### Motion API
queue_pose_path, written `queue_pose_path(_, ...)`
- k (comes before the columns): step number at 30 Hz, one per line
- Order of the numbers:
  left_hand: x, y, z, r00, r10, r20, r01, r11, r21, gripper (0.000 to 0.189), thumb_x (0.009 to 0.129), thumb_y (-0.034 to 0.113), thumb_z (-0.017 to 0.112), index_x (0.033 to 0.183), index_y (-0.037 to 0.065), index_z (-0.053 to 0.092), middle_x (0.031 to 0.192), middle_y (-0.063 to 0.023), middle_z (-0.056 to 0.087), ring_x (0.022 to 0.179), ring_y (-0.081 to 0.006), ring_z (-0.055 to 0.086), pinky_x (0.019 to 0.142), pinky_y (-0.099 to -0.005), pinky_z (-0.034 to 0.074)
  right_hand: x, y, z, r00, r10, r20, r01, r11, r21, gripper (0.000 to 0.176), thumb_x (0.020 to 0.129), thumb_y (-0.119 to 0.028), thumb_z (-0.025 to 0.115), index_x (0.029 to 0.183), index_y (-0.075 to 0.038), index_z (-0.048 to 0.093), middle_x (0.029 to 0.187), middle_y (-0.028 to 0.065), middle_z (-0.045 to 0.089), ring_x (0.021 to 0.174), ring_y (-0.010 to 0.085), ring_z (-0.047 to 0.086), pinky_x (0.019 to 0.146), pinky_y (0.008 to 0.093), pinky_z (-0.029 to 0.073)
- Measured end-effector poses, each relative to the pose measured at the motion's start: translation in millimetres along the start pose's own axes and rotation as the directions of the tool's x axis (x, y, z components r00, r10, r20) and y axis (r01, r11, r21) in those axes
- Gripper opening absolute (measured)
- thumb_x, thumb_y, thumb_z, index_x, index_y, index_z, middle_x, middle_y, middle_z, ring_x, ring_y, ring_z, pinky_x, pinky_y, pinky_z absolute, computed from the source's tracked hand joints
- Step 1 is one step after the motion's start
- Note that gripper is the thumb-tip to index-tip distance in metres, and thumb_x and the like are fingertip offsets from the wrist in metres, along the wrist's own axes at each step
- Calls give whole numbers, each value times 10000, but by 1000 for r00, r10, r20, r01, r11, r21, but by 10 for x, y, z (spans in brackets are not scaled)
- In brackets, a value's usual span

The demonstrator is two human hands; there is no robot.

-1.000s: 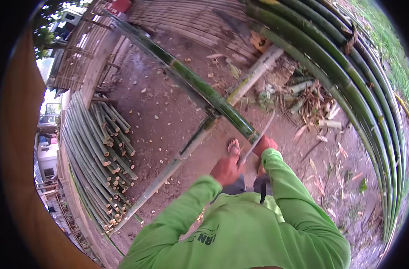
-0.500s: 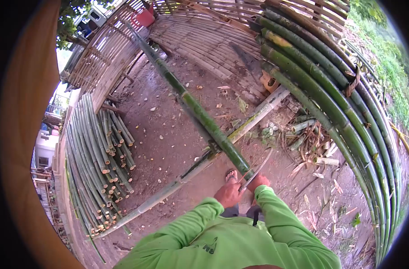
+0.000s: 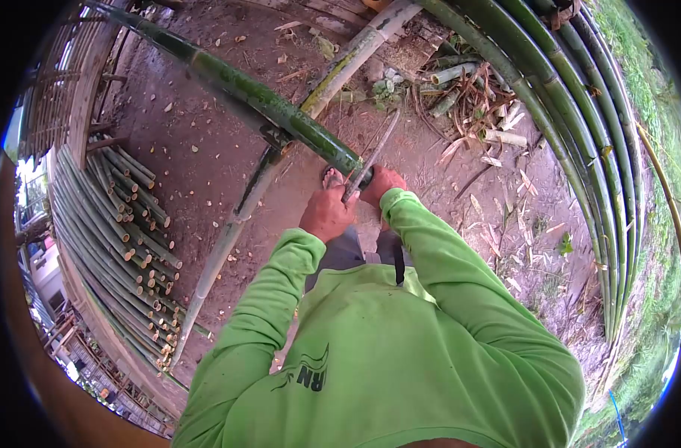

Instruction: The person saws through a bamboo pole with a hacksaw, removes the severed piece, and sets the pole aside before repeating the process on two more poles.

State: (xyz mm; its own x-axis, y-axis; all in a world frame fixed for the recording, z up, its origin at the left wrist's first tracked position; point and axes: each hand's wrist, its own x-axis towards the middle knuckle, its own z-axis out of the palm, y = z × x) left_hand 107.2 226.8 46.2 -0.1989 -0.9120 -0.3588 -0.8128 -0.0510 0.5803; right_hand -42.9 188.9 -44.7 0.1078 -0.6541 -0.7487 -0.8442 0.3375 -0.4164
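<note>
A thick green bamboo pole (image 3: pixel 262 98) slants from the upper left to its cut near end in front of my body. It crosses over a paler bamboo pole (image 3: pixel 232 220). My left hand (image 3: pixel 330 213) is closed at the lower end of a long, narrow blade (image 3: pixel 375 151) that looks like a machete. The blade points up and to the right across the pole's near end. My right hand (image 3: pixel 384 184) is closed around that end, on the blade's right side; its fingers are partly hidden.
A stack of cut bamboo poles (image 3: pixel 116 224) lies at left. Long green bamboo poles (image 3: pixel 572 112) curve down the right side. Short offcuts and shavings (image 3: pixel 497 134) litter the ground. My sandalled foot (image 3: pixel 332 178) is beside my left hand.
The view has tilted down and shifted, so the poles and my hands sit higher and further left. Both hands remain at the pole's near end with the blade across it.
</note>
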Motion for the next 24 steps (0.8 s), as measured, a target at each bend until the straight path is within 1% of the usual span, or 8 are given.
queue_pose_path(2,-41,-132,-107,1000,13,-18,-15,995,-98,268,869,290,579,783,37,601,668,-218,585,659,-445,573,576,-474,454,31,15,12,999,-9,35,10,999,-35,521,639,-332,687,1079,-66,602,1006,208,652,964,340,636,874,419,496)
queue_pose_path(6,-184,-592,65,992,124,-30,-128,974,-188,292,876,304,582,812,20,591,711,-240,592,688,-453,575,562,-475,454,29,11,-86,996,-22,83,23,1000,-8,546,601,-345,719,1062,-70,620,1009,194,656,973,329,635,878,411,497)
queue_pose_path(8,-130,-356,-1,996,83,12,-81,989,-127,274,878,290,580,822,21,584,711,-242,588,694,-455,571,562,-481,450,-15,-25,-122,995,14,95,-10,999,-41,510,615,-323,709,1051,-70,627,1012,191,657,986,326,631,875,412,499)
queue_pose_path(11,-359,67,-301,997,62,42,-61,998,-16,213,861,229,598,864,18,574,704,-246,590,668,-445,581,576,-509,459,-88,-16,27,999,14,-52,-16,999,-44,501,603,-308,693,1040,-70,637,978,198,662,939,339,641,848,414,510)
queue_pose_path(14,-1114,281,-806,988,-97,122,94,995,30,216,857,232,609,837,22,563,673,-236,581,642,-438,582,531,-508,444,-34,23,104,1000,-12,3,12,1000,-16,505,630,-332,688,1059,-73,630,993,200,659,961,346,635,853,417,507)
queue_pose_path(17,-1274,492,-915,989,-111,99,102,991,86,214,857,229,610,846,21,563,660,-231,578,623,-433,582,509,-499,444,-176,-40,-21,1000,-5,0,5,1000,-3,487,650,-335,683,1058,-75,625,990,200,659,954,346,638,851,418,508)
queue_pose_path(20,-950,488,-844,987,-125,99,123,992,23,207,858,228,596,823,24,595,653,-231,578,630,-435,586,528,-502,451,-59,30,19,1000,-21,-6,21,1000,15,465,666,-387,694,1003,-72,634,952,188,666,927,341,647,838,416,512)
queue_pose_path(24,170,134,-38,995,-76,59,67,986,151,348,889,310,559,745,-6,588,657,-239,578,666,-442,580,578,-470,455,-140,-33,-32,999,-3,-50,5,999,37,413,690,-342,679,993,-67,622,941,201,663,921,354,645,822,427,512)
